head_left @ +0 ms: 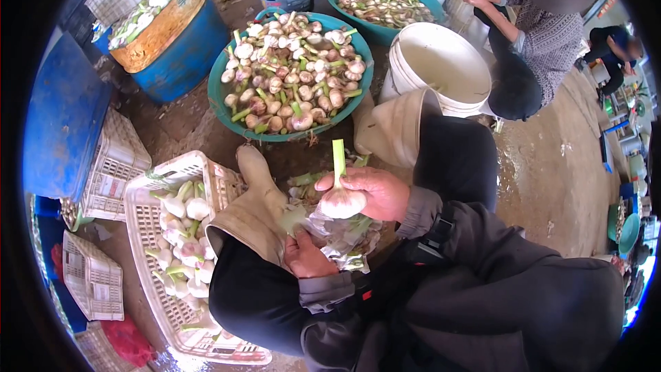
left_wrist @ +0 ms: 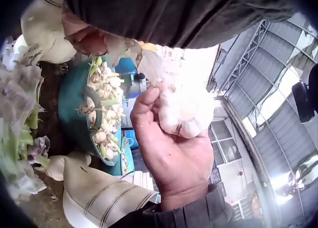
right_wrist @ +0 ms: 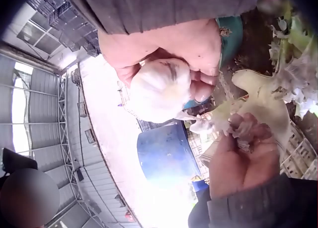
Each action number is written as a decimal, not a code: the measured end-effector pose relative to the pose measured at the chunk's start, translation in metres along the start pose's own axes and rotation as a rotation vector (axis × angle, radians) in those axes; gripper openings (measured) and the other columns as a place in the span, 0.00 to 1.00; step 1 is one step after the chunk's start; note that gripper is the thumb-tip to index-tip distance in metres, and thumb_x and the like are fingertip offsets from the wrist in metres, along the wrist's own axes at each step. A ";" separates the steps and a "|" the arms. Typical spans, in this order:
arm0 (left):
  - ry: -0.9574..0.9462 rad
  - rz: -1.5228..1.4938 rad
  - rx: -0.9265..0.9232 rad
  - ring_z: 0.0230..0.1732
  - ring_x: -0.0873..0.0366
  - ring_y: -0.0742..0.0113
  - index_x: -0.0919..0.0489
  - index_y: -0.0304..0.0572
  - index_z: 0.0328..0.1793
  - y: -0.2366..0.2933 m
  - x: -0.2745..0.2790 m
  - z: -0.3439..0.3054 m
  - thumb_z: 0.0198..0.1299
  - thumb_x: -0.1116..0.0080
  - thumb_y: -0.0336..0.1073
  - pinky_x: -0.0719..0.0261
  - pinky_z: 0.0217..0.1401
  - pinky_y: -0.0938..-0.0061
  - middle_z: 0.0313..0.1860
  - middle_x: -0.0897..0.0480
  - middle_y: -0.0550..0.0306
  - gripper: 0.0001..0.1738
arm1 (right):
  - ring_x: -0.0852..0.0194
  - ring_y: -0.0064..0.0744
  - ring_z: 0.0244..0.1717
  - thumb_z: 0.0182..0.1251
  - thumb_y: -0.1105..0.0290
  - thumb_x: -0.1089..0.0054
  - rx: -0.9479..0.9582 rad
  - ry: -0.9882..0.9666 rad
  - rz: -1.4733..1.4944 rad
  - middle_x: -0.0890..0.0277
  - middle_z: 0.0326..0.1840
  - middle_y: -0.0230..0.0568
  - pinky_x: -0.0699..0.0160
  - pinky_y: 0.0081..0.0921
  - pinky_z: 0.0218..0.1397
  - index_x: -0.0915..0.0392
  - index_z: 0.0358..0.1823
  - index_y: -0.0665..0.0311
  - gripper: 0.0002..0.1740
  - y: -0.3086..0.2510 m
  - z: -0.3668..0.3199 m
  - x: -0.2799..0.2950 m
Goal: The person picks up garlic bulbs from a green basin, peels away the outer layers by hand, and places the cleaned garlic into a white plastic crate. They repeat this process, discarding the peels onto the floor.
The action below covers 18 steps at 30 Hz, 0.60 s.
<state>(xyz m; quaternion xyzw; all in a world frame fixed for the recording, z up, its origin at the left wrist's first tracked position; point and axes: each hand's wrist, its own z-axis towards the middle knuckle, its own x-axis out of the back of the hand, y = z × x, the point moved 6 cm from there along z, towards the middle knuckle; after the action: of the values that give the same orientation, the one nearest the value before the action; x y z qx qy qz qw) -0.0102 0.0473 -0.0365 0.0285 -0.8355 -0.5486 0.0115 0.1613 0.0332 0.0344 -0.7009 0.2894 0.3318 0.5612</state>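
White plastic formed the crate (head_left: 148,196) at left, heaped with pale bulbs (head_left: 186,238). Above loose skins (head_left: 351,238), the right hand (head_left: 379,193) and, lower, the left hand (head_left: 308,256) had curled fingers: the right gripped a garlic bulb (head_left: 343,204), stem upward, while the left pinched a thin, pale scrap of peel (head_left: 292,218).
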 end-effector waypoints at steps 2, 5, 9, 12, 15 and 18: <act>0.024 0.025 -0.027 0.27 0.26 0.73 0.22 0.32 0.39 0.004 0.000 -0.002 0.65 0.51 0.38 0.27 0.28 0.77 0.29 0.20 0.58 0.14 | 0.24 0.37 0.49 0.69 0.64 0.54 0.041 -0.031 0.031 0.23 0.46 0.49 0.30 0.33 0.58 0.31 0.56 0.75 0.22 -0.008 -0.001 -0.001; 0.044 -0.002 -0.022 0.25 0.31 0.76 0.23 0.32 0.36 0.010 0.002 -0.004 0.65 0.51 0.37 0.32 0.29 0.77 0.24 0.22 0.61 0.14 | 0.23 0.37 0.47 0.68 0.63 0.53 0.134 0.010 0.126 0.23 0.43 0.47 0.29 0.33 0.57 0.31 0.56 0.75 0.23 -0.023 0.001 0.000; 0.045 0.056 -0.001 0.24 0.30 0.75 0.22 0.32 0.36 0.010 0.005 -0.004 0.65 0.51 0.38 0.31 0.28 0.77 0.24 0.22 0.61 0.14 | 0.23 0.41 0.46 0.66 0.63 0.51 0.133 0.007 0.277 0.23 0.43 0.47 0.26 0.34 0.53 0.29 0.53 0.73 0.20 -0.030 0.004 0.013; 0.073 0.065 0.053 0.24 0.29 0.74 0.22 0.33 0.37 0.006 0.010 -0.001 0.65 0.51 0.38 0.31 0.26 0.77 0.25 0.22 0.61 0.14 | 0.24 0.42 0.44 0.67 0.63 0.53 0.139 0.168 0.340 0.23 0.43 0.46 0.25 0.38 0.51 0.27 0.46 0.66 0.15 -0.028 0.007 0.030; 0.184 0.028 -0.005 0.24 0.28 0.73 0.22 0.33 0.39 -0.003 0.023 0.008 0.64 0.51 0.39 0.30 0.25 0.78 0.25 0.23 0.61 0.15 | 0.25 0.41 0.44 0.68 0.62 0.57 0.209 0.363 0.486 0.22 0.42 0.43 0.27 0.42 0.47 0.26 0.39 0.60 0.12 -0.038 0.008 0.047; 0.267 -0.042 -0.027 0.25 0.28 0.72 0.23 0.32 0.40 0.022 0.018 -0.005 0.64 0.52 0.40 0.29 0.25 0.78 0.26 0.23 0.60 0.16 | 0.26 0.40 0.45 0.69 0.61 0.58 0.331 0.441 0.437 0.22 0.40 0.40 0.29 0.42 0.50 0.26 0.39 0.59 0.13 -0.050 0.005 0.062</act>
<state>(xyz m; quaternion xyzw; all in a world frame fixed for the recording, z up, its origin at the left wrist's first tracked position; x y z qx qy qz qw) -0.0288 0.0507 -0.0150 0.1185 -0.8185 -0.5510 0.1113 0.2378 0.0459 0.0148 -0.5767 0.5967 0.2333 0.5069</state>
